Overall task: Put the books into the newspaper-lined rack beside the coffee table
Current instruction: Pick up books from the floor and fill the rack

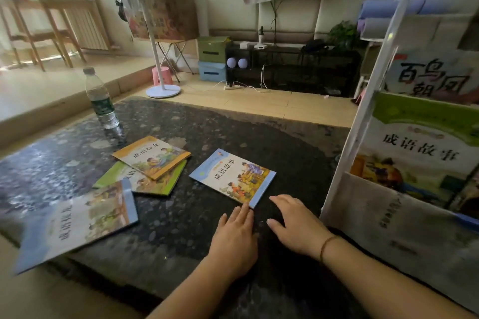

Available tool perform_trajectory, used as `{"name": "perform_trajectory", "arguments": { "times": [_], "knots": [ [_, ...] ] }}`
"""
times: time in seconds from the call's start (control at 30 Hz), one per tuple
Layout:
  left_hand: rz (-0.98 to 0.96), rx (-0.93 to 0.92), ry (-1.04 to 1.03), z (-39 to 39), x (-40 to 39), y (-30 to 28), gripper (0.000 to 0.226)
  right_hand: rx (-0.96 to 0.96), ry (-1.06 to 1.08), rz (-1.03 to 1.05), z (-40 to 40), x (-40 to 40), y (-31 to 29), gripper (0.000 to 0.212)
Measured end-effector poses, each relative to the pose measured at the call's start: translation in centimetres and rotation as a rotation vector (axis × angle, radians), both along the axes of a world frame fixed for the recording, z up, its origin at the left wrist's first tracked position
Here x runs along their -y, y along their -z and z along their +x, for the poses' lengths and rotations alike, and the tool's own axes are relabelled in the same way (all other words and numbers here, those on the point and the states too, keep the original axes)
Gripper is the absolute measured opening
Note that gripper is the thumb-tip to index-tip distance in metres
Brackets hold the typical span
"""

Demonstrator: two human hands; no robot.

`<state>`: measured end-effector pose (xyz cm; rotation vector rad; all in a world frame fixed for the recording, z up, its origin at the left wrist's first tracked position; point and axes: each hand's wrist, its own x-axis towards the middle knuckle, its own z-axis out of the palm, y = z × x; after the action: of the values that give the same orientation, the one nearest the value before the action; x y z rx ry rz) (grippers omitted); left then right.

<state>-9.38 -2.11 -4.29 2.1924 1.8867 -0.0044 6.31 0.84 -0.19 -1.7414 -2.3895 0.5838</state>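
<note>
Books on the table, some already racked

Two books are seen standing in the newspaper-lined rack (404, 220). Four books lie on the coffee table (259, 127); the blue-edged book (233, 176) is touched by the relaxed left hand (234, 239), while the right hand (295, 225) is spread flat, grasping nothing.

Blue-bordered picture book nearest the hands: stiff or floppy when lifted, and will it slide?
The thin blue-bordered picture book is probably light and somewhat floppy: it looks like a slim paperback lying flat. It likely slides easily, since the dark polished stone coffee table looks glossy. The left hand touches its near corner; prying that edge up seems easiest.
</note>
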Motion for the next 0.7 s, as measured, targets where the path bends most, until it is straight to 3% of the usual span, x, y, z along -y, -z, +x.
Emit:
{"name": "perform_trajectory", "arguments": {
  "times": [0.17,0.37,0.57,0.7],
  "knots": [
    [-0.029,0.018,-0.007,0.2,0.7,0.6,0.067,-0.071,0.16,-0.064,-3.7,-6.1,0.7,0.067],
    [0.186,0.17,-0.069,0.4,1.9,1.9,0.067,0.027,0.232,-0.075,-5.5,-11.7,2.3,0.067],
    [0.268,0.197,-0.082,0.6,2.0,2.2,0.065,0.165,0.345,0.037,-6.4,-13.7,3.1,0.054],
    [0.3,0.208,-0.095,0.7,2.1,2.1,0.062,0.077,0.409,0.053,-6.6,-13.9,2.9,0.056]
  ]
}}
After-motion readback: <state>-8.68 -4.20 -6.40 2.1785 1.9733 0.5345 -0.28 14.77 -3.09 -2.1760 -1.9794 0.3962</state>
